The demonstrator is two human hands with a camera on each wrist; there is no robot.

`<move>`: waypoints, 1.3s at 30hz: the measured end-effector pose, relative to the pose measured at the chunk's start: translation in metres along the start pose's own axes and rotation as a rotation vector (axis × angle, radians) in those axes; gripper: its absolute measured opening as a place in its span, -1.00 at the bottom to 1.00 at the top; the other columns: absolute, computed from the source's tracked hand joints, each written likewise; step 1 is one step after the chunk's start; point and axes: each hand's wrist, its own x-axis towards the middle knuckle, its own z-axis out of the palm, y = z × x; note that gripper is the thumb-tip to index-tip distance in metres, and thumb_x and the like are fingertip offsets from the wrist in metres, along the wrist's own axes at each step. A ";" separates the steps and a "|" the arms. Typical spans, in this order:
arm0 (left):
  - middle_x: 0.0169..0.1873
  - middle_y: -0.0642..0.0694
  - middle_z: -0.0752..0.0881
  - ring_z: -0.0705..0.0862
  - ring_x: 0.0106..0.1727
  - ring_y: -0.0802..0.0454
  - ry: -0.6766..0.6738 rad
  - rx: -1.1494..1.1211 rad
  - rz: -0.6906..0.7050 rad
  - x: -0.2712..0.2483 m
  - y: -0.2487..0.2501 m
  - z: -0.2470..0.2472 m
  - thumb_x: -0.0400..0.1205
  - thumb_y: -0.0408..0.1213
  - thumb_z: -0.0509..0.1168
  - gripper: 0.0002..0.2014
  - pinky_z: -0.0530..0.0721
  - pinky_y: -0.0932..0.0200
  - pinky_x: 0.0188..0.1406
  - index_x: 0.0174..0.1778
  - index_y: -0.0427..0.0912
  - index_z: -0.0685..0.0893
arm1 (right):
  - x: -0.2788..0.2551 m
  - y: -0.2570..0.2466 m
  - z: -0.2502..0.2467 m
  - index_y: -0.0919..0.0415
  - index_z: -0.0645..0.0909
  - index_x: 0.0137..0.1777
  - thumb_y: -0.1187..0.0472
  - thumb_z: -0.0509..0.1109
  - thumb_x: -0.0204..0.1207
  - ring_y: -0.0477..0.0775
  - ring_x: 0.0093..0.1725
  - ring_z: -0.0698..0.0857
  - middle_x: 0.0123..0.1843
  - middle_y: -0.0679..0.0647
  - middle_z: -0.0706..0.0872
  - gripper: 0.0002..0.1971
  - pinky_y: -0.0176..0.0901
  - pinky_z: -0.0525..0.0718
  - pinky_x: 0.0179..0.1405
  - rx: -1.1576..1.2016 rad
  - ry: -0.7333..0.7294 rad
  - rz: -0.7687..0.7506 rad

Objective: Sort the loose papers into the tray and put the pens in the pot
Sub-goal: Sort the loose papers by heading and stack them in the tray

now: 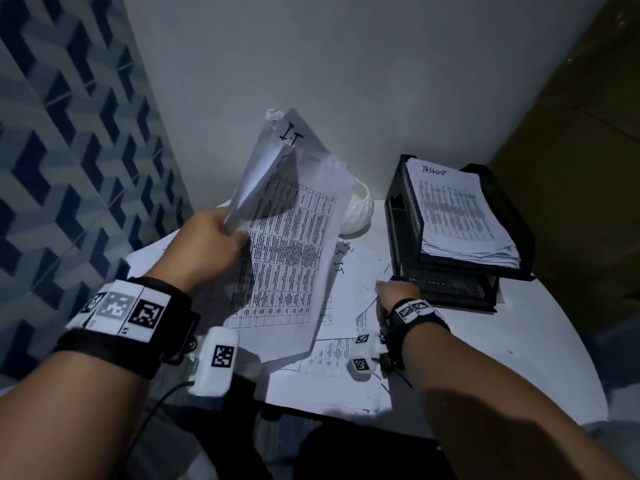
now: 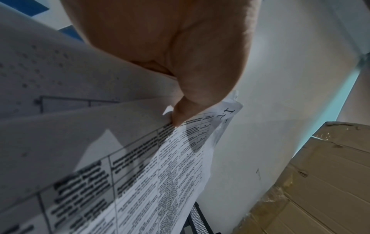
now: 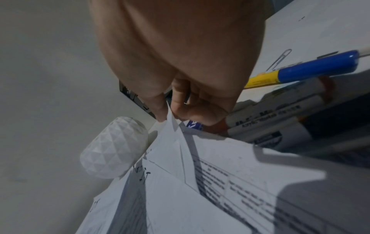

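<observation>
Both hands grip paper. My left hand (image 1: 211, 237) is closed on a sheaf (image 1: 291, 237) held up off the counter (image 1: 519, 327), thumb clamped on its edge, the sheets hanging long-axis toward me. My right hand (image 1: 394, 294) pinches, between thumb and fingertip, the corner of a loose sheet (image 3: 174, 142) lying on the pile (image 1: 339, 368).

The tray (image 1: 408, 216) stands to the right and farther off, just beyond the right hand, already holding a stack (image 1: 460, 216); so the right hand is nearer, and the raised sheaf would have to cross over it. The pot (image 1: 360, 213) sits behind the sheaf, left of the tray, half hidden. Pens (image 3: 300, 71) and markers lie beside the right hand, touching the pile's edge, with a paper clip (image 3: 280, 58) near; lifting the sheet may drag or roll them.
</observation>
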 end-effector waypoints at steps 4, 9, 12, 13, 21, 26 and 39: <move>-0.05 -0.21 0.83 0.77 0.02 -0.22 0.013 -0.011 0.003 0.002 0.001 0.000 0.71 -0.26 0.38 -0.86 0.72 -0.11 0.16 0.13 -0.20 0.77 | -0.003 -0.006 -0.001 0.00 0.38 -0.35 -0.01 0.35 0.67 0.09 -0.06 0.56 -0.27 -0.04 0.50 -0.64 -0.23 0.58 -0.05 -0.087 -0.040 -0.050; -0.09 -0.26 0.81 0.74 -0.04 -0.19 0.061 0.030 0.011 0.004 0.001 -0.010 0.72 -0.30 0.38 -0.90 0.59 0.04 -0.09 0.04 -0.23 0.76 | -0.017 -0.016 -0.002 0.16 0.35 -0.42 0.24 0.38 0.59 0.16 -0.31 0.46 -0.44 0.08 0.41 -0.62 -0.13 0.43 -0.28 0.020 0.167 -0.234; -0.07 -0.23 0.78 0.72 -0.01 -0.15 0.097 0.014 -0.003 0.006 0.004 -0.018 0.72 -0.28 0.39 -0.87 0.65 -0.03 0.06 0.13 -0.20 0.77 | -0.035 -0.030 -0.020 0.19 0.48 -0.25 0.22 0.37 0.62 0.17 -0.34 0.51 -0.35 0.12 0.54 -0.79 -0.12 0.43 -0.33 0.106 0.262 -0.397; -0.05 -0.24 0.78 0.73 0.00 -0.15 0.105 0.011 -0.007 0.006 0.005 -0.020 0.72 -0.28 0.39 -0.84 0.67 -0.07 0.13 0.16 -0.22 0.78 | -0.042 -0.037 -0.031 0.19 0.52 -0.15 0.21 0.34 0.66 0.14 -0.33 0.55 -0.29 0.10 0.59 -0.85 -0.15 0.45 -0.35 0.119 0.281 -0.457; 0.01 -0.27 0.80 0.75 0.16 -0.28 0.095 0.084 -0.015 0.000 0.002 -0.016 0.65 -0.21 0.31 -0.79 0.64 -0.05 0.10 0.10 -0.17 0.78 | -0.080 -0.065 -0.127 0.11 0.49 0.19 0.21 0.26 0.75 -0.09 -0.22 0.57 -0.12 -0.04 0.59 -0.92 -0.19 0.53 -0.07 0.497 0.368 -0.725; -0.05 -0.24 0.80 0.73 0.06 -0.21 0.089 0.085 0.063 -0.004 0.000 0.000 0.69 -0.34 0.26 -0.83 0.63 -0.02 0.03 0.04 -0.20 0.76 | -0.112 -0.068 -0.163 0.11 0.57 0.11 0.30 0.28 0.70 -0.05 -0.29 0.59 -0.22 0.05 0.64 -0.90 -0.11 0.57 -0.25 0.687 0.254 -0.841; -0.01 -0.30 0.88 0.85 0.03 -0.35 -0.330 -0.559 -0.096 -0.027 0.023 0.035 0.74 -0.33 0.35 -0.82 0.77 -0.28 0.17 0.12 -0.32 0.81 | -0.113 -0.077 -0.127 0.23 0.61 -0.03 0.45 0.30 0.56 0.31 -0.01 0.77 -0.01 0.32 0.76 -0.86 0.35 0.76 0.10 0.949 0.007 -0.479</move>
